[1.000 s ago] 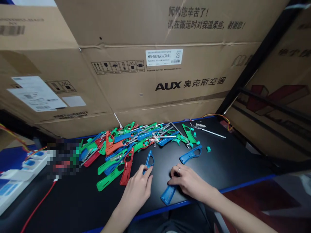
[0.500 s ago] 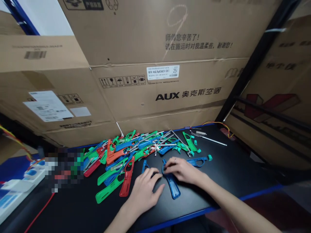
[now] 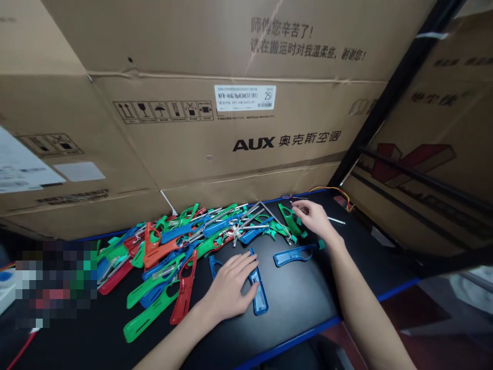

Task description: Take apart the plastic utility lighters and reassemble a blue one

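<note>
My left hand (image 3: 231, 285) lies flat and open on the black tabletop (image 3: 308, 303), its fingers resting on a blue plastic handle piece (image 3: 259, 295). A second blue piece (image 3: 213, 264) pokes out beside its thumb. My right hand (image 3: 314, 218) is stretched to the far right of the pile, fingers pinched around a thin metal piece near a green handle piece (image 3: 287, 218). The end of a long metal rod (image 3: 337, 221) shows just beyond that hand. Another blue handle piece (image 3: 295, 254) lies between the two hands.
A heap of green, red and blue plastic handle pieces with metal rods (image 3: 181, 241) covers the table's back left. Large cardboard boxes (image 3: 246, 144) wall off the back. A black rack post (image 3: 385, 103) and another box stand at the right. Coloured wires (image 3: 339, 191) run at the back corner.
My right hand let go of the blue piece and reached back and to the right, to the metal parts. My left hand moved onto that blue piece. The view shifted left.
</note>
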